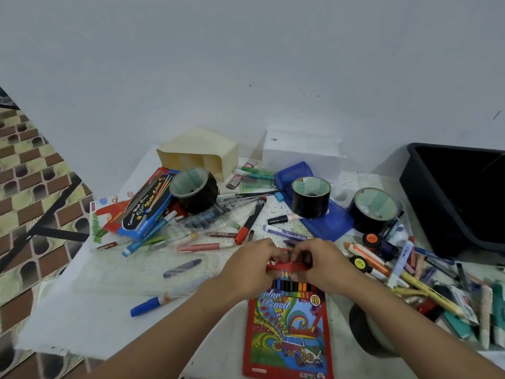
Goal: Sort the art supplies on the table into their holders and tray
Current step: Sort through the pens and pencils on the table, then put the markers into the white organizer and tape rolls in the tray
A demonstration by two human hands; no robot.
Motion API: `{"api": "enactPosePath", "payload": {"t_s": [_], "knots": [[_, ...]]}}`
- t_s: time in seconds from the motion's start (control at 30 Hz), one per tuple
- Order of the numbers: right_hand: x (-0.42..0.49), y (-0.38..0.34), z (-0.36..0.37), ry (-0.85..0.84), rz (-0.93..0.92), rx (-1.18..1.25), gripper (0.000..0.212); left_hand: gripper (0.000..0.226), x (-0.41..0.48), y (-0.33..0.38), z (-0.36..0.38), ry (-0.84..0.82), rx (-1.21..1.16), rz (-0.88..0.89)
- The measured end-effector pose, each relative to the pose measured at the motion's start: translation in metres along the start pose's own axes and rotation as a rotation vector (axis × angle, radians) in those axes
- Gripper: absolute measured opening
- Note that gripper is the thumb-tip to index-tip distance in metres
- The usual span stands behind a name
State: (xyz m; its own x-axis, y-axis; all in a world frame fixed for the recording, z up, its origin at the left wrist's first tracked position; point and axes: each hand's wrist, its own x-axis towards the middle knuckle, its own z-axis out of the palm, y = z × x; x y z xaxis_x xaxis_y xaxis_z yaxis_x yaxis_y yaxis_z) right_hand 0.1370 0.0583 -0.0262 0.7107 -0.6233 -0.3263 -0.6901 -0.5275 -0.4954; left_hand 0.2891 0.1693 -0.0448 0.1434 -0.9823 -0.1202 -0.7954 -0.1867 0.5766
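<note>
Grip status: my left hand and right hand both pinch the red flap of the colour pencil box, lower centre.

Looks forward and down from head height onto the bench, near enough to catch the left hand and right hand mid-frame, close in front. Faces the pale wall beyond the far edge, through a wide lens.
</note>
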Motion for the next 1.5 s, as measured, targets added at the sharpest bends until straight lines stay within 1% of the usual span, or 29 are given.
{"api": "enactPosePath", "payload": {"t_s": [0.17, 0.23, 0.3, 0.4, 0.47, 0.6, 0.67, 0.73, 0.8, 0.9, 0.97, 1.03, 1.13, 1.17, 1.3, 1.43, 1.5], "knots": [[-0.002, -0.003, -0.003, 0.01, -0.019, -0.06, 0.024, 0.033, -0.005, -0.002, -0.001, 0.01, 0.021, 0.072], [-0.003, -0.004, -0.003, 0.006, -0.037, -0.075, 0.02, 0.028, -0.01, -0.003, -0.007, 0.016, 0.017, 0.104], [-0.005, -0.005, -0.003, 0.004, -0.067, -0.103, 0.019, 0.022, -0.016, -0.005, -0.019, 0.052, -0.019, 0.097], [-0.005, -0.01, -0.011, -0.019, -0.103, -0.18, 0.02, 0.014, -0.025, -0.008, -0.046, 0.224, -0.057, 0.063], [-0.002, -0.017, -0.016, 0.011, -0.14, -0.205, 0.014, 0.009, -0.031, -0.012, -0.065, 0.341, -0.079, 0.028], [0.013, -0.033, -0.017, 0.234, -0.259, -0.034, 0.006, 0.013, -0.043, -0.03, -0.099, 0.524, -0.048, -0.028], [0.023, -0.046, -0.013, 0.31, -0.346, 0.049, 0.014, 0.015, -0.051, -0.043, -0.11, 0.621, -0.048, -0.055], [0.035, -0.059, -0.005, 0.329, -0.456, 0.021, 0.025, 0.02, -0.055, -0.056, -0.116, 0.666, -0.014, -0.123], [0.048, -0.07, 0.006, 0.323, -0.545, -0.082, 0.037, 0.029, -0.055, -0.068, -0.119, 0.634, 0.078, -0.175], [0.061, -0.082, 0.02, 0.31, -0.588, -0.228, 0.047, 0.035, -0.051, -0.078, -0.122, 0.527, 0.152, -0.153], [0.067, -0.083, 0.026, 0.335, -0.611, -0.287, 0.043, 0.034, -0.046, -0.081, -0.122, 0.475, 0.15, -0.144], [0.072, -0.083, 0.03, 0.39, -0.627, -0.312, 0.03, 0.031, -0.042, -0.082, -0.12, 0.453, 0.142, -0.143], [0.076, -0.079, 0.031, 0.475, -0.673, -0.278, 0.01, 0.027, -0.038, -0.085, -0.118, 0.458, 0.126, -0.123], [0.075, -0.078, 0.028, 0.486, -0.684, -0.266, 0.006, 0.027, -0.037, -0.086, -0.118, 0.459, 0.114, -0.122], [0.067, -0.071, 0.014, 0.447, -0.685, -0.199, 0.003, 0.037, -0.037, -0.089, -0.122, 0.43, 0.03, -0.125], [0.058, -0.066, 0.006, 0.395, -0.662, -0.113, 0.006, 0.027, -0.032, -0.087, -0.125, 0.446, -0.063, -0.084], [0.054, -0.064, 0.004, 0.371, -0.634, -0.074, 0.005, 0.026, -0.029, -0.083, -0.126, 0.446, -0.09, -0.068]]}}
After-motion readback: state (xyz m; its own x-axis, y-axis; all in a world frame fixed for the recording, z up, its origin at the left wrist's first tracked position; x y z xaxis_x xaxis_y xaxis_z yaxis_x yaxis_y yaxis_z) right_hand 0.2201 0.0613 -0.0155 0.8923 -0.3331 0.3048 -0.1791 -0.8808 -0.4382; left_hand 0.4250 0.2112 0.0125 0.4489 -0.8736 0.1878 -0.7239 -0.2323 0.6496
